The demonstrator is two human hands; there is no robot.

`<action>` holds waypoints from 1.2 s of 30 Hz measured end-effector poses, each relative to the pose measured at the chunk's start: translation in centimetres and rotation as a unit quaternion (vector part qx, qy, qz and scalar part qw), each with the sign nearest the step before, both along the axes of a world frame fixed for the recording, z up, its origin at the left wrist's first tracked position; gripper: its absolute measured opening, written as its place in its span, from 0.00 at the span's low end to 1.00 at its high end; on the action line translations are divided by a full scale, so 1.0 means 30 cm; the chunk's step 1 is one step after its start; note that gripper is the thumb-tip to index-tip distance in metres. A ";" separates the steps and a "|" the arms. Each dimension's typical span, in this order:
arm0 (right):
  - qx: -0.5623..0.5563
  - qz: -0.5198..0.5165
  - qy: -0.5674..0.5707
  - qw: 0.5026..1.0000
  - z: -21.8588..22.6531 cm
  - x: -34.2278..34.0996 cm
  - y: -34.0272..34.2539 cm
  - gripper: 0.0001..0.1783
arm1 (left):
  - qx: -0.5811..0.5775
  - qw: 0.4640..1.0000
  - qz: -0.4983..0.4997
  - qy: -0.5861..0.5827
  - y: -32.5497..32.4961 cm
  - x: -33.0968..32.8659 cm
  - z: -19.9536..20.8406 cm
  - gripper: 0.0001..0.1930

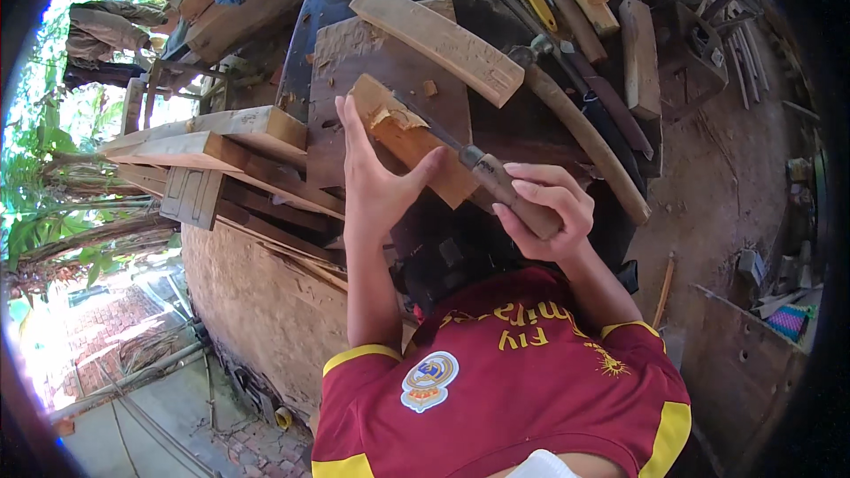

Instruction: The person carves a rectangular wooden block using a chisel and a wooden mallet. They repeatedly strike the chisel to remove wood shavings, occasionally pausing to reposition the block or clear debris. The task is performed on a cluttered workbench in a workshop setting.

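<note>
My right hand (pixel 556 209) is wrapped round the wooden handle of a chisel (pixel 519 196). Its narrow metal blade slants up and left onto a short wooden block (pixel 423 152). A raised, torn shaving stands on the block's upper face near the blade, whose tip I cannot make out. My left hand (pixel 379 179) grips the block from the left, thumb over its near part and fingers along its far left side. Under the block lies a flat brown board (pixel 329 128) with a rough, chipped far end.
Beyond the block lies a longer wooden beam (pixel 438 44). To its right are a hammer (pixel 589 137) with a curved wooden handle, a yellow-handled tool (pixel 535 3) and an upright wood piece (pixel 639 57). Thick planks (pixel 208 140) jut out at the left. Wood chips dot the dark work surface.
</note>
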State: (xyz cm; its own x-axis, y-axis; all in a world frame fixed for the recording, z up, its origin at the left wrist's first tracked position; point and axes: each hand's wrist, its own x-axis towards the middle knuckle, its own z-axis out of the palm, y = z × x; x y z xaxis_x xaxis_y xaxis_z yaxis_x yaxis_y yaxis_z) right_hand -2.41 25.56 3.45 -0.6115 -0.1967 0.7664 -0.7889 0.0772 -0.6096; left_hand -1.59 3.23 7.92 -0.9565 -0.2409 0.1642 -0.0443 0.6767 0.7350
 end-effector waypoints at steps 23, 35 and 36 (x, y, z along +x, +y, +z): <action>-0.147 0.214 0.027 0.965 0.044 -0.001 -0.130 0.05 | 0.158 0.973 -0.139 -0.095 -0.056 -0.024 -0.039 0.76; -0.211 0.196 -0.007 0.958 0.134 -0.011 -0.160 0.04 | 0.228 0.961 -0.140 -0.067 -0.028 -0.027 0.001 0.74; -0.212 0.196 -0.010 0.957 0.137 -0.005 -0.162 0.03 | 0.233 0.960 -0.140 -0.068 -0.030 -0.016 -0.005 0.74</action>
State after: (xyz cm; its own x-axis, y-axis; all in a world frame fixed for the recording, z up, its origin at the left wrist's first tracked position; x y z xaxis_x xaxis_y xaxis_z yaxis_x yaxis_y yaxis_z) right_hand -2.56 20.69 7.57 -0.5700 -0.0868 0.8171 -0.6947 -0.4801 -0.5356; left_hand -2.06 2.33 7.78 -0.9995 0.0117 -0.0295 -0.0252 0.2745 0.9613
